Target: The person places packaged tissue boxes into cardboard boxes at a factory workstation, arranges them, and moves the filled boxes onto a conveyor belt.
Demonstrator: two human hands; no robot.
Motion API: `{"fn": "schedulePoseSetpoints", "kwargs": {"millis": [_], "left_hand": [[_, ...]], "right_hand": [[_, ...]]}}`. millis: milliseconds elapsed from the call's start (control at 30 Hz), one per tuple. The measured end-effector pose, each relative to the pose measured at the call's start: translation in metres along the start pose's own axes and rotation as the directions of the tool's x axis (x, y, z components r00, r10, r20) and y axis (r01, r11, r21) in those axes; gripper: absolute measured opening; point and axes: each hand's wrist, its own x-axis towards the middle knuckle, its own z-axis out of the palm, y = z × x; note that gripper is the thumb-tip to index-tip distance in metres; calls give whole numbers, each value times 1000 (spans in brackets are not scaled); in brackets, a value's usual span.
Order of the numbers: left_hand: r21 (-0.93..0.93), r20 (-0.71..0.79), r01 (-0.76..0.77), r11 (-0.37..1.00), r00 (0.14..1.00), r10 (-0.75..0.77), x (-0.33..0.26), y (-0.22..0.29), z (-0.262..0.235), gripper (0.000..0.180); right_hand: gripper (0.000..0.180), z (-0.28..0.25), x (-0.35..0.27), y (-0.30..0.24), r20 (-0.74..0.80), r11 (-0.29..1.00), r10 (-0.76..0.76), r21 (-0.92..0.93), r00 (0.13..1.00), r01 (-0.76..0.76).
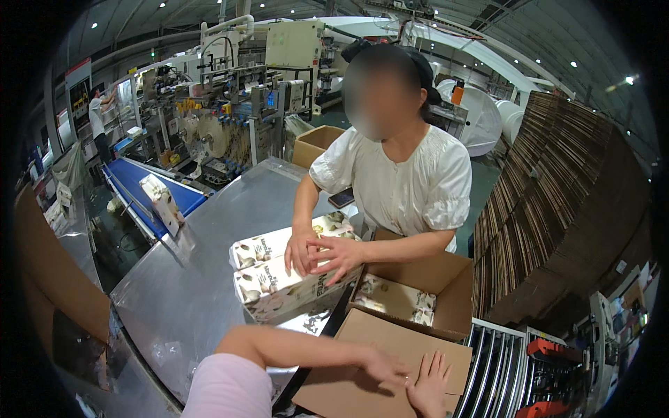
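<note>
My left hand (387, 369) reaches in from the pink sleeve and rests over the top of a closed cardboard box (355, 345), its slightly blurred fingers stretched toward the right. Beside it, my right hand (428, 390) lies flat on the same brown flaps with fingers spread. The fingertips of the left hand come close to the right hand. Neither hand holds anything. Just beyond, an open carton (451, 296) contains white printed packs (394, 296). A co-worker's hands press on a block of white flower-printed packs (279, 285) on the metal table.
The metal table (174, 285) spans the left and middle. A blue conveyor (143, 184) carries a single pack (160, 198) toward it. A roller conveyor (498, 366) runs at lower right. Stacked flat cardboard (550, 202) rises at right. A phone (341, 198) lies near the co-worker.
</note>
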Motion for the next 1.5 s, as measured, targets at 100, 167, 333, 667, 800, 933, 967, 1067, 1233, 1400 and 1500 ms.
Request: {"fn": "schedulePoseSetpoints", "kwargs": {"millis": [100, 167, 333, 667, 800, 933, 967, 1067, 1233, 1400, 1500], "left_hand": [[412, -495, 94, 906, 858, 137, 7, -8, 70, 68], [405, -643, 91, 910, 736, 213, 13, -18, 86, 64], [296, -709, 179, 938, 699, 91, 22, -24, 83, 58], [293, -829, 81, 953, 518, 211, 27, -31, 81, 44], [265, -865, 68, 962, 458, 206, 40, -33, 73, 37], [184, -901, -22, 983, 396, 178, 54, -40, 81, 32], [166, -909, -72, 984, 377, 181, 48, -42, 74, 31], [-199, -979, -401, 894, 51, -196, 3, -27, 55, 24], [-560, -820, -214, 801, 5, -572, -13, -64, 88, 36], [-848, -363, 205, 490, 449, -816, 98, -108, 212, 107], [-996, -66, 14, 85, 504, -861, 141, -98, 242, 121]], "right_hand": [[71, 20, 8, 11, 112, 995, 92, -54, 989, -87], [73, 29, 8, 12, 139, 991, 127, -47, 982, -122], [71, 45, 16, 13, 98, 991, 132, -5, 986, -132], [68, 43, 18, 13, 137, 990, 136, -57, 981, -129], [69, 37, 22, 10, 95, 991, 124, -57, 988, -119], [68, 50, 19, 21, 53, 995, 100, -13, 994, -99], [69, 54, 19, 27, 72, 990, 109, 80, 991, -115], [69, 48, 6, 49, 112, 988, 131, 64, 985, -139], [58, 23, -41, 141, 134, 993, 111, -62, 985, -104], [58, 32, -96, 270, -54, 886, 153, 450, 987, -113], [58, 28, -104, 283, 148, 615, 409, 684, 900, -392]]}}
